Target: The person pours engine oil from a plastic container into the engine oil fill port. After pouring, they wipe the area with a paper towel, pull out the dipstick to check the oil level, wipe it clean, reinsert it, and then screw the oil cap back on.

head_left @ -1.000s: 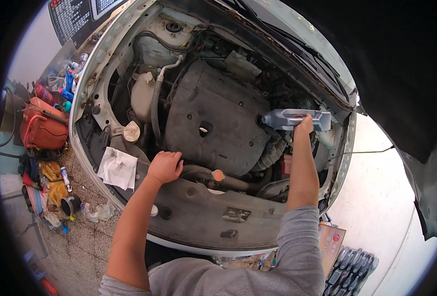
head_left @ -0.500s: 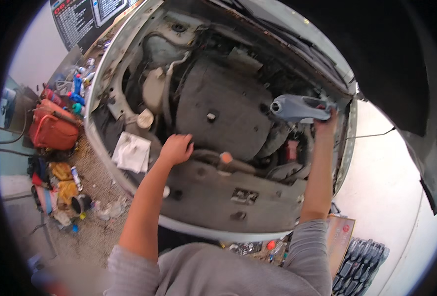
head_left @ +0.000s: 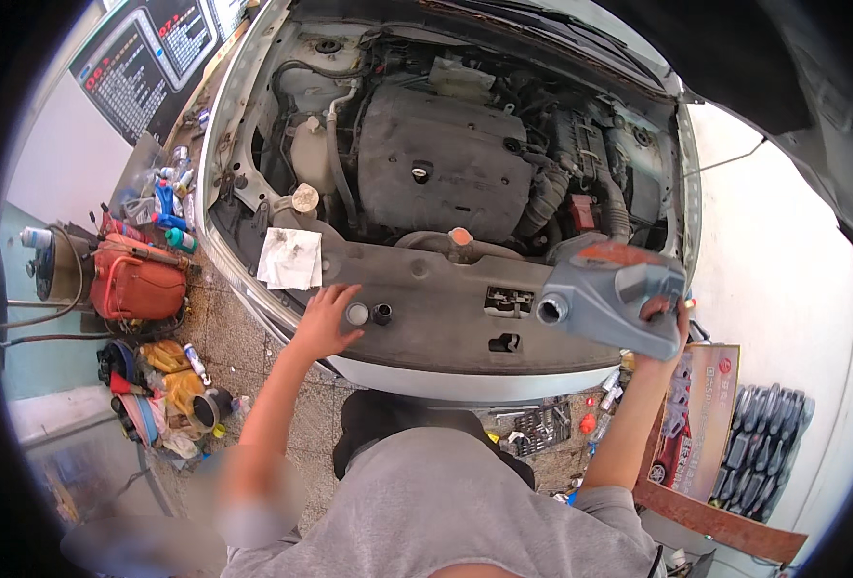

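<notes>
My right hand (head_left: 679,329) grips the handle of a grey plastic oil jug (head_left: 600,301) at the near right of the engine bay. The jug lies tilted, with its uncapped neck pointing left and a red-orange label on its far side. My left hand (head_left: 324,326) is open, fingers spread, above the front panel (head_left: 426,332). Just beside its fingertips are a round white cap (head_left: 357,313) and a small dark cap (head_left: 382,314). Farther off, the black engine cover (head_left: 446,159) has a small pale-topped piece (head_left: 420,174) on it.
A folded white cloth (head_left: 289,258) lies left on the panel's edge, near a reservoir cap (head_left: 305,197). The raised hood (head_left: 783,58) hangs at upper right. Bottles, a red machine (head_left: 137,275) and clutter line the left floor; a tool set (head_left: 542,431) lies below the bumper.
My right hand has brought the jug nearer to me, from over the engine bay to its front edge. My left hand has moved nearer and spread its fingers beside the caps. The view has shifted.
</notes>
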A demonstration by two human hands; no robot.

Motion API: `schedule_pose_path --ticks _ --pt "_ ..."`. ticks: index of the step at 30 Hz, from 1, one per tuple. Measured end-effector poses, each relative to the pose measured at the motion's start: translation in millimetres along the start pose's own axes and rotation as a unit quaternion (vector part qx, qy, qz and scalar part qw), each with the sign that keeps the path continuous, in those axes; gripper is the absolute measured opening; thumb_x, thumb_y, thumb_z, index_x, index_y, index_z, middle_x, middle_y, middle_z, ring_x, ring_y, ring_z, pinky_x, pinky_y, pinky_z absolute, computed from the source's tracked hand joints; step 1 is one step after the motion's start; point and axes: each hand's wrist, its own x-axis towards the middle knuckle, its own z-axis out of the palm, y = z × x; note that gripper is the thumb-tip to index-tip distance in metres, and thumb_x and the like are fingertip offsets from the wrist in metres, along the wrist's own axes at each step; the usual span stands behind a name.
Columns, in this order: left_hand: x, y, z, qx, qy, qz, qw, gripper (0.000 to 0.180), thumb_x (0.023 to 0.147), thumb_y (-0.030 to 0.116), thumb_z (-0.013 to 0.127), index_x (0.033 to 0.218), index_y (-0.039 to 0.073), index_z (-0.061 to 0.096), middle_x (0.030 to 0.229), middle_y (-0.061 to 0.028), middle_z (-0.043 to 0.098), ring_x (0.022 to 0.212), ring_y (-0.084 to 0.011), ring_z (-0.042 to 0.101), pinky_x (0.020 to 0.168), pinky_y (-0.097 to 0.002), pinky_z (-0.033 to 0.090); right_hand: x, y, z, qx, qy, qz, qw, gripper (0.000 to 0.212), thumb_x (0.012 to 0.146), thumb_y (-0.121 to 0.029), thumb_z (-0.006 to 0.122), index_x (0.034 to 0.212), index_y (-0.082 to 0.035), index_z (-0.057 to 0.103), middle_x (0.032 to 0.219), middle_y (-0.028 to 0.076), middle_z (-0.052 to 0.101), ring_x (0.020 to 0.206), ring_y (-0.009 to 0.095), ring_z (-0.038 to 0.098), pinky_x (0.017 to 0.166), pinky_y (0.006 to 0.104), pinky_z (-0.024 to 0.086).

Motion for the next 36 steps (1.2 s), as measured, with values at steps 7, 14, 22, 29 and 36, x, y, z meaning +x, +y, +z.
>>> schedule_pose_path --ticks 7,14,22,29,36 --pt "-5.8 -21.5 44.6 0.05 -0.011 -0.019 0.998 0.059 0.074 0.02 0.082 0.127 0.009 0.059 0.121 -0.0136 0.057 0.116 -0.0353 0.054 0.097 -0.0478 0.044 -102.7 27.1 -26.6 0.068 0.113 -0.038 0.991 0.023 0.096 -0.023 0.066 0.107 -0.004 0.06 0.083 0.007 0.059 0.076 0.018 0.06 0.074 0.0313 0.057" --pt "-18.6 36.6 9.2 -0.1 0.044 -0.009 0.994 0.048 0.073 0.009 0.082 0.116 0.004 0.061 0.114 -0.0171 0.056 0.097 -0.0404 0.062 0.079 -0.046 0.054 -168.0 56.8 -30.8 0.063 0.152 -0.051 0.985 0.024 0.095 -0.024 0.068 0.105 -0.003 0.061 0.083 0.007 0.061 0.074 0.016 0.061 0.071 0.0287 0.058" --pt "-40.8 171.9 2.0 -0.293 -0.055 0.103 0.949 0.063 0.073 0.005 0.083 0.13 0.003 0.056 0.113 -0.0139 0.062 0.089 -0.0243 0.063 0.081 -0.034 0.053 -195.9 91.7 -25.7 0.083 0.199 -0.053 0.975 0.028 0.096 -0.031 0.066 0.091 -0.005 0.058 0.082 0.004 0.058 0.074 0.017 0.059 0.073 0.0347 0.054" --pt "-43.4 197.2 1.5 -0.259 -0.005 0.214 0.942 0.052 0.072 0.01 0.085 0.117 0.002 0.06 0.102 -0.0134 0.065 0.086 -0.0265 0.063 0.079 -0.0372 0.053 -219.6 91.9 -30.5 0.102 0.216 -0.067 0.969 0.029 0.096 -0.032 0.065 0.089 -0.005 0.057 0.078 0.004 0.056 0.073 0.017 0.059 0.074 0.034 0.053" --pt "-53.8 228.4 17.9 -0.147 0.022 0.277 0.949 0.048 0.073 0.016 0.085 0.112 0.0 0.063 0.101 -0.0137 0.063 0.09 -0.0326 0.062 0.082 -0.0441 0.052 -256.0 85.9 -42.4 0.144 0.218 -0.093 0.961 0.027 0.096 -0.032 0.067 0.097 -0.006 0.059 0.082 0.003 0.059 0.073 0.016 0.06 0.071 0.0333 0.055"
